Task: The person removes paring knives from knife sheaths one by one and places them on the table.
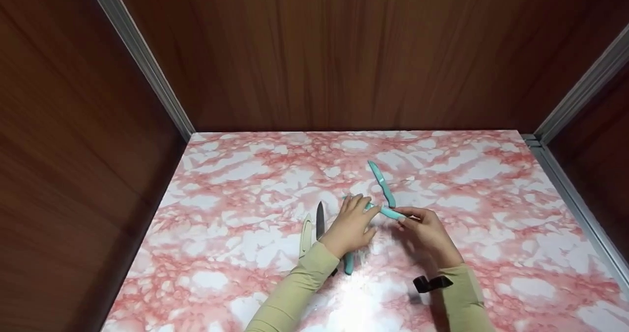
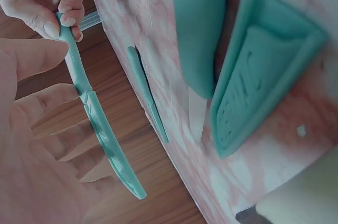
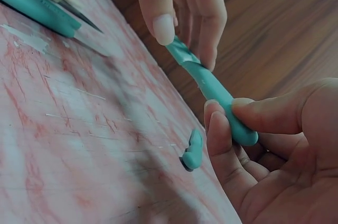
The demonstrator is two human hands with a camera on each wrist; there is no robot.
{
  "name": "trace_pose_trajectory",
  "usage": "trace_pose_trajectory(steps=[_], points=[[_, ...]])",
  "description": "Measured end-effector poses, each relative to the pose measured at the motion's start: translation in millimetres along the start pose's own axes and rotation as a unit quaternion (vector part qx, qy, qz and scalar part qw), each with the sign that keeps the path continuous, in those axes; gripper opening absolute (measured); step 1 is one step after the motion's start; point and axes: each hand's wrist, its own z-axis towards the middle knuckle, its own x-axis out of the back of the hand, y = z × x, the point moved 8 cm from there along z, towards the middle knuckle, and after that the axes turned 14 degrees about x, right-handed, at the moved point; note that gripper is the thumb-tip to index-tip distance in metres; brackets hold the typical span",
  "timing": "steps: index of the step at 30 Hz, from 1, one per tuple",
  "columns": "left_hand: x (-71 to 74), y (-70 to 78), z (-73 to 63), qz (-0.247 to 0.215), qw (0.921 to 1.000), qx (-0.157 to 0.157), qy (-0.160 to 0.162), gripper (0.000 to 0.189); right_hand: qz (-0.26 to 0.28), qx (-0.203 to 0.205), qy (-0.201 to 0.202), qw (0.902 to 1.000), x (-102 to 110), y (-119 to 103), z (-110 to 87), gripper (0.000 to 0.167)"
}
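Note:
My right hand (image 1: 427,231) pinches the handle end of a sheathed teal knife (image 1: 392,213) between thumb and fingers. At the knife's other end is my left hand (image 1: 351,224), its fingers spread and fairly straight along the teal sheath (image 2: 108,137). The left index fingertip is right at the joint of sheath and handle, and the left hand partly covers the sheath in the head view. Another sheathed teal knife (image 1: 381,182) lies on the table just beyond. Below the left wrist shows a teal-handled knife (image 2: 198,34) with a pale blade, beside a loose teal sheath (image 2: 269,71).
Left of the left hand lie a dark-bladed knife (image 1: 320,219) and a cream sheath (image 1: 306,236). The red-and-white marbled table (image 1: 221,219) backs onto a brown wood panel (image 1: 319,57). Metal-edged panels stand on both sides.

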Motion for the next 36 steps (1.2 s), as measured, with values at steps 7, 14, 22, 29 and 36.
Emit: trace_pose_trajectory(steps=[7, 14, 22, 29, 36], points=[[1.4, 3.1, -5.2, -0.032, 0.9989, -0.024, 0.025, 0.037, -0.003, -0.005, -0.02, 0.9998, -1, 0, -3.3, 0.028], [3.0, 0.7, -8.2, -0.075, 0.9963, -0.031, 0.028, 0.028, 0.005, -0.002, -0.032, 0.9995, -2, 2, -4.1, 0.027], [3.5, -0.6, -9.5, -0.093, 0.9947, -0.034, 0.028, 0.027, 0.032, 0.02, -0.046, 0.9982, -4, 3, -5.0, 0.028], [3.3, -1.4, -11.7, -0.119, 0.9922, -0.027, 0.022, 0.028, 0.054, 0.018, -0.054, 0.9969, -5, -2, -8.6, 0.029], [4.5, -4.4, -14.4, -0.139, 0.9898, -0.019, 0.021, 0.025, 0.044, 0.012, -0.049, 0.9977, -2, 0, -11.5, 0.03]])
